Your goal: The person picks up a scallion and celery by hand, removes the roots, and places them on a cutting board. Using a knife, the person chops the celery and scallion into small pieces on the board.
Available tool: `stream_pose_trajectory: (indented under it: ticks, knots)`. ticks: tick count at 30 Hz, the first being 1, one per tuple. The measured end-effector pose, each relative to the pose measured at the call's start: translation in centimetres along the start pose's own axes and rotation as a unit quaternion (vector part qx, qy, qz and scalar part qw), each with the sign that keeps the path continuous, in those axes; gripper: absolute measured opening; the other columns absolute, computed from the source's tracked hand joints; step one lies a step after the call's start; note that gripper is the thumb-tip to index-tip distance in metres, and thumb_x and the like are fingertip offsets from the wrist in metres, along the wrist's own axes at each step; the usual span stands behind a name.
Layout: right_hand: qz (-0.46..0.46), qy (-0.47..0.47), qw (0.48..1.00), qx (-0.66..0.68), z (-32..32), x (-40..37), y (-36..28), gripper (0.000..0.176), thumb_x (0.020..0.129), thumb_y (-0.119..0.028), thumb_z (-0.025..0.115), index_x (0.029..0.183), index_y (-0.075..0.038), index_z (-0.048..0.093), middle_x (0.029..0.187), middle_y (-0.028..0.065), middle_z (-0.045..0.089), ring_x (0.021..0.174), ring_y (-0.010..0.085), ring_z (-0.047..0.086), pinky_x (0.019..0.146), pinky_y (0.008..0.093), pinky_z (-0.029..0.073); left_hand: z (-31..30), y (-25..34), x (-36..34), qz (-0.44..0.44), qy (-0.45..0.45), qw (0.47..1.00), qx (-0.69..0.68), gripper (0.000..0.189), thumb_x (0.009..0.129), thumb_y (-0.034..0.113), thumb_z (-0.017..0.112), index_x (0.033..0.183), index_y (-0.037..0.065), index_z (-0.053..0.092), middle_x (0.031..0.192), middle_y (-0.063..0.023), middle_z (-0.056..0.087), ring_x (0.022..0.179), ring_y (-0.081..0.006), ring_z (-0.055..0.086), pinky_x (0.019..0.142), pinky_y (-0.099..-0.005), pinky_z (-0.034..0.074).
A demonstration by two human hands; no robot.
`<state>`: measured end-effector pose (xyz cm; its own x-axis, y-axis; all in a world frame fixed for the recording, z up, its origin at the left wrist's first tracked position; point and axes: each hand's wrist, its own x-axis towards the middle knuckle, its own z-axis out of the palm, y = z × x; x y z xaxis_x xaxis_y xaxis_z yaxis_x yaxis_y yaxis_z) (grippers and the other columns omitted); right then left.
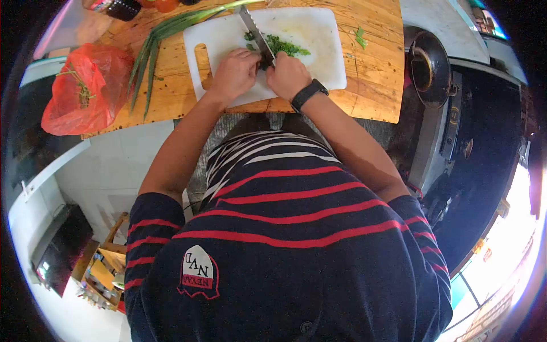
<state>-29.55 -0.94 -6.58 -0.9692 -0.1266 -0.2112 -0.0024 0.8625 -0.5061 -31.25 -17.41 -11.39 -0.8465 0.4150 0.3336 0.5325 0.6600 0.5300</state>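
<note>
Herbs (285,45), chopped green pile, lie on white plastic cutting board (325,51): soft, light. Our right hand (286,74) clenches long steel knife (254,31) by handle (stiff, sharp); left hand (235,73) curled, grip unclear.

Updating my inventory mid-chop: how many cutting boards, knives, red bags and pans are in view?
Cutting board: 1
Knife: 1
Red bag: 1
Pan: 1
Total: 4
</note>
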Motion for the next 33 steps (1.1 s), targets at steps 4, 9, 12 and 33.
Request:
stream_pose_trajectory:
  ticks: [4,9,12,33]
  knots:
    - [-0.001,-0.021,1.0,0.0,-0.2,0.2,0.0,0.027,0.083,-0.021,0.061,0.088,0.005,0.057,0.081,0.0315,0.064,0.08,0.0475,0.064,0.075,0.0541,0.052,-0.5,0.5,-0.7,0.009,0.009,1.0,-0.018,0.018,0.076,0.009,0.067,0.092,0.001,0.07,0.096,-0.0148,0.07,0.098,-0.0318,0.064,0.086,-0.0394,0.052]
    - [-0.002,-0.026,1.0,0.003,-0.6,0.3,0.0,0.03,0.083,-0.023,0.061,0.09,0.006,0.058,0.082,0.0318,0.064,0.082,0.0471,0.064,0.076,0.0534,0.051,0.4,0.3,-0.5,0.002,0.02,1.0,-0.016,0.018,0.074,0.009,0.07,0.09,0.001,0.07,0.093,-0.0136,0.07,0.096,-0.0311,0.064,0.086,-0.0395,0.052]
    - [-0.026,-0.034,0.999,-0.014,-0.9,0.8,0.5,0.036,0.085,-0.03,0.063,0.093,0.004,0.058,0.082,0.0276,0.066,0.08,0.0447,0.066,0.073,0.0512,0.054,0.8,0.3,-0.5,-0.005,0.027,1.0,-0.006,0.017,0.073,0.008,0.07,0.088,0.001,0.07,0.09,-0.0127,0.07,0.092,-0.0307,0.064,0.084,-0.0394,0.052]
    - [-0.007,-0.024,0.999,-0.039,-0.5,-1.7,-0.5,0.025,0.091,-0.024,0.053,0.093,0.001,0.05,0.074,0.0274,0.065,0.072,0.0452,0.066,0.067,0.0551,0.052,0.8,-0.2,-0.1,-0.002,-0.02,1.0,0.013,0.024,0.074,0.001,0.063,0.098,0.001,0.068,0.093,-0.0149,0.068,0.093,-0.033,0.063,0.083,-0.041,0.052]
